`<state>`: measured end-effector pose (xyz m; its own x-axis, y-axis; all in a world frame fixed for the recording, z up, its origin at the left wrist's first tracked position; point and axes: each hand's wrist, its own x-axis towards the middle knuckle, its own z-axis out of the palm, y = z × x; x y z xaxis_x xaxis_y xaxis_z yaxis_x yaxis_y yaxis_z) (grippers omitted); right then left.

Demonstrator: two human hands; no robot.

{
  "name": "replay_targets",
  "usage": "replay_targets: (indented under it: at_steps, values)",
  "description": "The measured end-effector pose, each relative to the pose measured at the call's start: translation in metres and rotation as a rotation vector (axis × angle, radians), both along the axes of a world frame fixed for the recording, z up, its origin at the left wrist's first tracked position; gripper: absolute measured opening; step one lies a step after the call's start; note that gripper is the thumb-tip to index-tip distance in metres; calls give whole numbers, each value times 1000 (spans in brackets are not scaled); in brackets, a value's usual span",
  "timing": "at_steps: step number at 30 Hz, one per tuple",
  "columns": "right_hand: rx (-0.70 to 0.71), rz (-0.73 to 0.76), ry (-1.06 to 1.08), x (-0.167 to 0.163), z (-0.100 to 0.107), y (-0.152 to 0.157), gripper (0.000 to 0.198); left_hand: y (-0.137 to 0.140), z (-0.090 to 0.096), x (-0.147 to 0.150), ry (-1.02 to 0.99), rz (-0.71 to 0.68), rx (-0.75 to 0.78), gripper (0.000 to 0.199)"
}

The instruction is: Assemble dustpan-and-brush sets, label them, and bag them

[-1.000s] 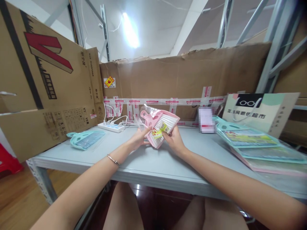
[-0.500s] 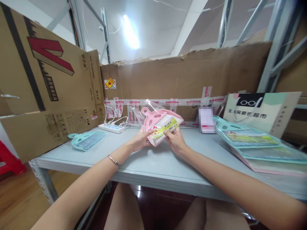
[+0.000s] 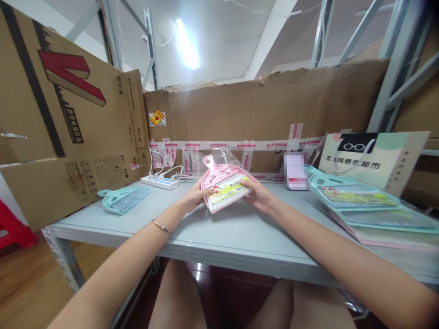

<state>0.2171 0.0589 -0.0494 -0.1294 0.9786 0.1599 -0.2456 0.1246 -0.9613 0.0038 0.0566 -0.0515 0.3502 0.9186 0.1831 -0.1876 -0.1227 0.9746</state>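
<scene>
Between both hands, above the table, is a pink dustpan and brush set (image 3: 222,177) in a clear plastic bag, handle end up. White bristles and a yellow-green label face me. My left hand (image 3: 195,196) is closed on its left edge, thumb on the front near the label. At the right edge my right hand (image 3: 259,194) grips the set, with its thumb over the label's right end. The fingers behind the set are partly hidden. Loose clear film sticks up around the handle.
On the table (image 3: 192,228), a bagged turquoise dustpan set (image 3: 125,200) lies left and a stack of turquoise and pink sets (image 3: 373,208) right. Behind are a white power strip (image 3: 160,183), a blurred phone (image 3: 296,171), a paper bag (image 3: 373,157) and cardboard (image 3: 260,109).
The pink set has turned so its handle points more upright and its label lies more level. My right hand has moved slightly up and right along its edge.
</scene>
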Motion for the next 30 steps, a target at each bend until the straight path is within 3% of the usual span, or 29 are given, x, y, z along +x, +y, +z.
replay_targets:
  at_steps: [3, 6, 11, 13, 17, 22, 25, 30]
  values:
    - [-47, 125, 121, 2, 0, 1, 21, -2, 2, -2, 83, -20, -61, 65]
    - [-104, 36, 161, -1, -3, 3, 17, -1, 3, -1, 152, -3, -113, 54]
    - [-229, -168, 83, -7, -10, 3, 10, 4, 0, 0, 251, 216, -254, 42]
    - [-262, -207, 52, -8, -10, 2, 10, 4, -1, 0, 220, 167, -263, 40]
    - [-320, -172, 45, -6, -10, 2, 11, 3, -2, -1, 140, 40, -246, 39]
    - [-264, 53, 158, -5, -13, 7, 15, 6, -5, -3, 192, 202, -279, 45]
    - [-259, -11, 124, -4, -16, 12, 14, 8, -6, -2, 253, 283, -310, 47]
    - [-306, -104, 89, -1, -17, 14, 7, 1, 1, -1, 103, 0, -248, 36]
